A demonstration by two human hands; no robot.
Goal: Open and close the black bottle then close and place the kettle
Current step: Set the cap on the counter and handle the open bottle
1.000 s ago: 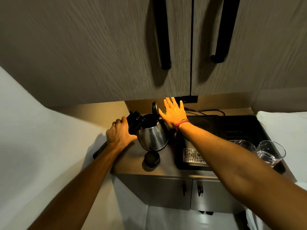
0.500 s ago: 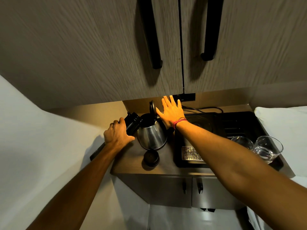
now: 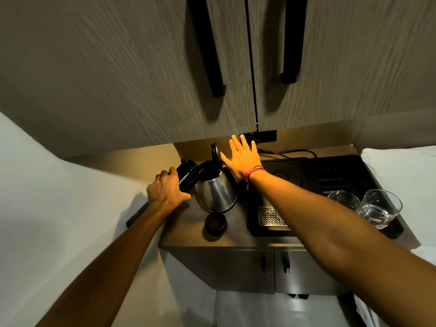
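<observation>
A steel kettle (image 3: 215, 193) stands on the wooden counter (image 3: 186, 234) with its black lid (image 3: 214, 152) swung upright. My left hand (image 3: 165, 191) grips the black bottle (image 3: 187, 173), which tilts with its uncapped mouth against the kettle's open top. The bottle's round black cap (image 3: 215, 224) lies on the counter just in front of the kettle. My right hand (image 3: 243, 159) is flat with fingers spread, right beside the raised lid, thumb at its edge, holding nothing.
A black tray (image 3: 354, 166) to the right carries a round kettle base (image 3: 284, 174), a metal drip grate (image 3: 271, 215) and two glasses (image 3: 378, 208). Upper cabinet doors with black handles (image 3: 212, 67) hang low overhead. A white wall is at left, and lower cabinet doors (image 3: 236, 267) are below.
The view has shifted a little. Both hands, the bottle and the kettle stay in nearly the same places.
</observation>
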